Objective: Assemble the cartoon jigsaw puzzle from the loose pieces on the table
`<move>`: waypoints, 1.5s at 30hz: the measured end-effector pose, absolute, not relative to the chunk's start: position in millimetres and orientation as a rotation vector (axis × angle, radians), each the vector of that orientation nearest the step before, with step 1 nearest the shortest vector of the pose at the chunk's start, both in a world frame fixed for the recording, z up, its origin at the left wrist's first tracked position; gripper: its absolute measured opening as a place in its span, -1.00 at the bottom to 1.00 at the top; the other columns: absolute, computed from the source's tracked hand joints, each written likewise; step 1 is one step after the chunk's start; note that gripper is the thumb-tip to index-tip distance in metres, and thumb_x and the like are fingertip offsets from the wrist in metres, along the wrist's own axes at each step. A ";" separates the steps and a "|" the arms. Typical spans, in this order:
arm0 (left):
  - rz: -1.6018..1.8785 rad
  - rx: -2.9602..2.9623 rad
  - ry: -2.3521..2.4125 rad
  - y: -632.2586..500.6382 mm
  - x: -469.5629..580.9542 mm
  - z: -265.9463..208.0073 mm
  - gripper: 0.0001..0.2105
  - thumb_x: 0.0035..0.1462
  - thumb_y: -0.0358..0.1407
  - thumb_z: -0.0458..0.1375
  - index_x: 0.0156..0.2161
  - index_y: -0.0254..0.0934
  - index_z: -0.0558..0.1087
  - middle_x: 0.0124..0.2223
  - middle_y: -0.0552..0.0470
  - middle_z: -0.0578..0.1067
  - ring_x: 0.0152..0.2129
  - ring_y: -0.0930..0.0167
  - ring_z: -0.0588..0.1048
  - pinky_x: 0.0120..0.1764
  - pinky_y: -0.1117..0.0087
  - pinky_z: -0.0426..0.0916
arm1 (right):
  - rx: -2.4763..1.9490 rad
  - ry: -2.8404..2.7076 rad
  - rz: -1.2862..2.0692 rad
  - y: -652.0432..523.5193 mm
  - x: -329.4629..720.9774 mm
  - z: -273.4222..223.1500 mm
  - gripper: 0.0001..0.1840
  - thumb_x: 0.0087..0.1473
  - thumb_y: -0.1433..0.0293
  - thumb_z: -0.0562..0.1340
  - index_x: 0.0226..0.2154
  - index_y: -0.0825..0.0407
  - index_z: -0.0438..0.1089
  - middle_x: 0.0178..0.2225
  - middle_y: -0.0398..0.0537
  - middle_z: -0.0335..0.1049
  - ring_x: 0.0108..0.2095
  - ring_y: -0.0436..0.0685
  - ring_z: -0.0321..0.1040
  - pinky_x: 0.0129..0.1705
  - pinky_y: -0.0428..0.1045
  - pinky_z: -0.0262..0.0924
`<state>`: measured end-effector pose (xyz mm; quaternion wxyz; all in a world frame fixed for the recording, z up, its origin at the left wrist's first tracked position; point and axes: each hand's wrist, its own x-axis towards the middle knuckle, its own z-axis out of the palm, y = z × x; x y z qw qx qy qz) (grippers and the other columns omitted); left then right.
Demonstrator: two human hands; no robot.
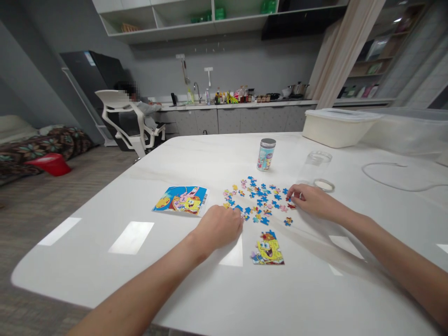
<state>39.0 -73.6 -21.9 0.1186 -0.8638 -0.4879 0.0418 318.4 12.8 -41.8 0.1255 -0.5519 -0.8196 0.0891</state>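
Loose jigsaw puzzle pieces, mostly blue with some yellow, pink and red, lie scattered mid-table. At the left edge of this spread is my left hand, its fingers curled down by a few pieces; what they hold, if anything, is hidden. On the right side, my right hand has thumb and fingers pinched at a dark red puzzle piece. Closer to me lies a joined section of puzzle with a yellow cartoon sponge face. The picture sheet, slightly bent, rests left of my left hand.
Behind the pieces stands a cartoon-printed can with a grey lid. A clear jar and a round lid are beyond my right hand. Plastic bins and a white cable occupy the right. A person sits in a white chair farther back.
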 end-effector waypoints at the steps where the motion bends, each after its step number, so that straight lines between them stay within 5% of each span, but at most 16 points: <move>1: 0.121 -2.526 -1.427 -73.6 39.4 -21.7 -0.65 0.29 -0.32 -0.17 -0.32 -0.36 0.46 -0.48 -0.15 0.53 -0.53 0.26 0.53 -0.54 0.35 0.20 | -1.612 -2.386 0.261 12.8 318.4 -42.0 -0.74 0.00 0.50 0.07 -0.32 -0.01 0.44 -0.43 -0.10 0.41 -0.42 0.08 0.33 -0.38 -0.08 0.12; 25: 0.147 -2.548 -1.408 -71.3 36.7 -19.7 -0.58 0.31 -0.28 -0.27 -0.31 -0.35 0.42 -0.51 -0.15 0.49 -0.55 0.24 0.51 -0.51 0.33 0.21 | -1.630 -2.401 0.241 8.1 313.4 -34.9 -0.81 0.06 0.48 0.12 -0.29 0.07 0.43 -0.29 -0.01 0.34 -0.31 0.08 0.32 -0.22 -0.06 0.14; 45: 0.170 -2.506 -1.375 -70.9 36.0 -18.0 -0.60 0.29 -0.28 -0.26 -0.35 -0.33 0.40 -0.60 -0.07 0.42 -0.61 0.28 0.48 -0.55 0.37 0.20 | -1.618 -2.488 0.194 16.1 333.7 -25.1 -0.78 0.08 0.45 0.14 -0.28 0.05 0.50 -0.26 -0.02 0.48 -0.29 0.08 0.40 -0.23 -0.09 0.18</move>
